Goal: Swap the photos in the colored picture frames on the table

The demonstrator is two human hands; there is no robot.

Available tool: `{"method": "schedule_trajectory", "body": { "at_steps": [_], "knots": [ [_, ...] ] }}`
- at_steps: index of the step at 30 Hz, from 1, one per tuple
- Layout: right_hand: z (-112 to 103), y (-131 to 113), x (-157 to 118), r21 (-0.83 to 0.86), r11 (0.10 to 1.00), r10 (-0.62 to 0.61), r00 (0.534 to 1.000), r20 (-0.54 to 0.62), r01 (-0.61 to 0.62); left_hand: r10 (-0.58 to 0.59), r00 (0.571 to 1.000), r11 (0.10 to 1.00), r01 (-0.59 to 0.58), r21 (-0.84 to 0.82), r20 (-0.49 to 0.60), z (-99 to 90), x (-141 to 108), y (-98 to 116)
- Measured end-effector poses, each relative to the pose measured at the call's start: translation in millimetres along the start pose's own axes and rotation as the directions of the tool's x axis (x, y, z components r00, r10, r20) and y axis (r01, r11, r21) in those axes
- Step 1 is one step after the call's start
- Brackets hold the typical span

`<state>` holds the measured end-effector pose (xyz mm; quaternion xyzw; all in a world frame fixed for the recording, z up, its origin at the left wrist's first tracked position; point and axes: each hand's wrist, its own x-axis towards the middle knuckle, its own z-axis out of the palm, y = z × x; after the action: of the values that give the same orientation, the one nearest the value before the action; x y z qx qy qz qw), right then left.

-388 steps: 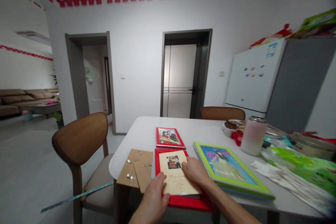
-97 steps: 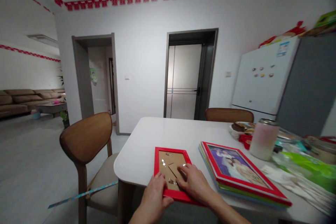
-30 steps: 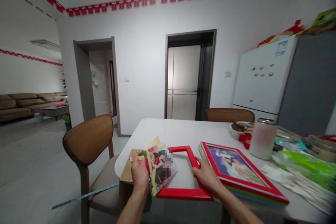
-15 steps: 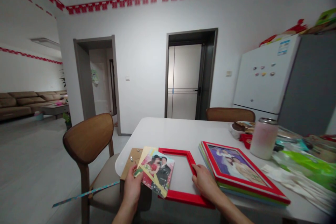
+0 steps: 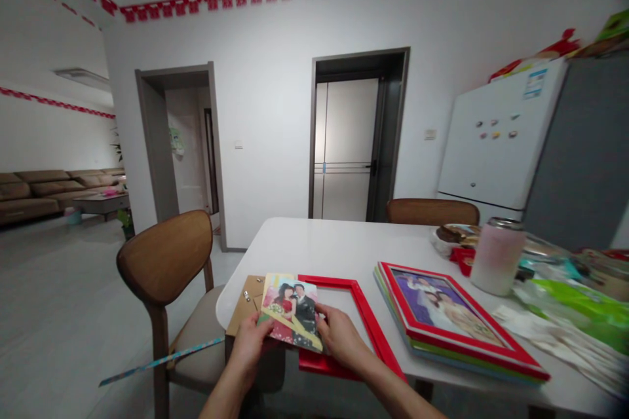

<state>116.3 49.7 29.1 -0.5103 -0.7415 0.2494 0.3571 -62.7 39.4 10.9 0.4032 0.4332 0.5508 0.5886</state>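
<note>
Between my two hands is a photo print (image 5: pixel 295 308) of two people, one in red and one in a dark suit. My left hand (image 5: pixel 253 340) grips its lower left corner, thumb on top. My right hand (image 5: pixel 339 334) pinches its right edge. Beneath the print and my right hand lies an empty red frame (image 5: pixel 373 321), partly covered. A brown backing board (image 5: pixel 248 294) with metal clips sits at the table's left edge, partly under the print. To the right, a framed wedding picture (image 5: pixel 442 304) tops a stack of frames.
The white table (image 5: pixel 314 242) holds a pink-white tumbler (image 5: pixel 498 255), a green plastic package (image 5: pixel 580 308) and white cloth-like items (image 5: pixel 555 340) at right. A wooden chair (image 5: pixel 167 262) stands left, with a patterned strip (image 5: pixel 162 361) across it; another chair (image 5: pixel 432 211) is behind the table.
My right hand has let go of the red frame's right side and moved left onto the photo. The photo has shifted up and left and turned more level.
</note>
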Motion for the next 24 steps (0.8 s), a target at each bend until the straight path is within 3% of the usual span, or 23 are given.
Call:
{"method": "schedule_trajectory", "body": {
  "at_steps": [4, 8, 12, 16, 18, 20, 24],
  "knots": [
    [4, -6, 8, 0.039, 0.999, 0.023, 1.000, 0.004, -0.023, 0.148, 0.989, 0.989, -0.148, -0.018, -0.013, 10.2, -2, 4],
    [-4, -23, 10, 0.180, 0.984, 0.019, 1.000, -0.023, -0.015, 0.360, 0.932, 0.900, -0.337, 0.276, -0.037, 29.1, -10, 18],
    [-23, -45, 3, 0.496, 0.866, 0.113, 0.992, -0.060, -0.069, 0.525, 0.842, 0.612, -0.474, 0.633, 0.124, 67.3, -28, 28],
    [-43, -47, -4, 0.686, 0.711, 0.285, 0.955, -0.081, -0.154, 0.494, 0.791, 0.351, -0.561, 0.749, 0.361, 103.0, -42, 25],
    [-52, -36, -5, 0.707, 0.689, 0.326, 0.939, -0.108, -0.158, 0.431, 0.792, 0.316, -0.581, 0.750, 0.432, 109.6, -45, 19],
    [-59, -22, -6, 0.694, 0.692, 0.380, 0.918, -0.116, -0.199, 0.379, 0.807, 0.339, -0.576, 0.744, 0.452, 106.1, -43, 9],
    [-66, 7, -7, 0.663, 0.673, 0.466, 0.884, -0.036, -0.328, 0.302, 0.894, 0.393, -0.434, 0.811, 0.332, 79.0, -33, -13]
  ]
}}
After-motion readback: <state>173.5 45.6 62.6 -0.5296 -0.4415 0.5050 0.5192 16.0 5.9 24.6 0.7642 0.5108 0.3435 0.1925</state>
